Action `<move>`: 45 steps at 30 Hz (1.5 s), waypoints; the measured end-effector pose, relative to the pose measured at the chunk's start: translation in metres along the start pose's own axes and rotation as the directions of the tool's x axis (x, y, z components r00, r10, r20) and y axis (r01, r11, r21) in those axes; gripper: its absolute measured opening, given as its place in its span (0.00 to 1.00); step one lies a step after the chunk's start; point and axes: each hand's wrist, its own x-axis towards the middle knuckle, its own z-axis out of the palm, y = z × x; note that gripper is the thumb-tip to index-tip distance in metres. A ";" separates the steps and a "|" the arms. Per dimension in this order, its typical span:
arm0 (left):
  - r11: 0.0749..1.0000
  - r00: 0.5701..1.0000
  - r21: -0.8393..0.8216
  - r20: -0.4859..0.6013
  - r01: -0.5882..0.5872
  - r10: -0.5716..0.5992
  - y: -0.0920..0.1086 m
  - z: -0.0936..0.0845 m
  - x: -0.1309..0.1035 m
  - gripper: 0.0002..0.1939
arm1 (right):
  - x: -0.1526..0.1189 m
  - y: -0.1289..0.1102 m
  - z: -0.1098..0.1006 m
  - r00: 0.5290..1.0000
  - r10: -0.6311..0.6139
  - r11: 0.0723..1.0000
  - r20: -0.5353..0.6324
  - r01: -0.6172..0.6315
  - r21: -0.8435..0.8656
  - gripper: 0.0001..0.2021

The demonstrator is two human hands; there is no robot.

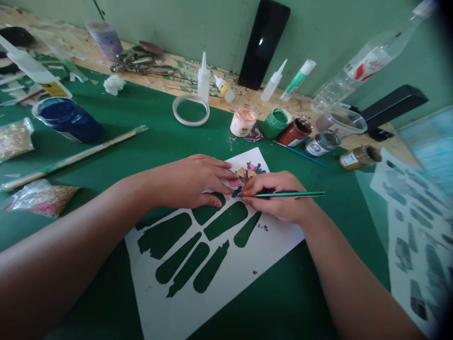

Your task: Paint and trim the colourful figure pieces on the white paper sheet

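Head view: left hand (193,182) flat, fingers spread, pressing down on white stencil sheet (198,278) w/ cut-out shapes, lying on green desk (106,141). Right hand (279,196) closed round thin green brush (286,194), tip at the coloured patch (247,172) nr sheet's far corner, betw. both hands. Paint jars (283,125) in a row beyond; blue pot (69,119) far left.

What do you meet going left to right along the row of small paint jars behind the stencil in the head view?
Peach-pink jar → green jar → dark red jar → grey-silver jar → gold jar.
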 end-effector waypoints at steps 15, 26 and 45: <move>1.000 1.000 -0.023 -0.015 -0.011 0.011 0.000 0.000 -0.002 0.20 | -0.001 0.006 0.001 0.999 -0.035 0.999 -0.014 0.036 0.034 0.05; 0.999 0.999 0.001 -0.011 0.049 -0.049 0.009 -0.002 -0.001 0.25 | -0.006 0.003 -0.002 0.933 0.177 0.947 -0.315 -0.075 0.311 0.03; 0.980 0.993 0.166 -0.063 0.113 -0.103 0.020 -0.003 -0.004 0.20 | -0.012 -0.030 -0.013 0.774 0.121 0.977 -0.622 -0.204 -0.064 0.04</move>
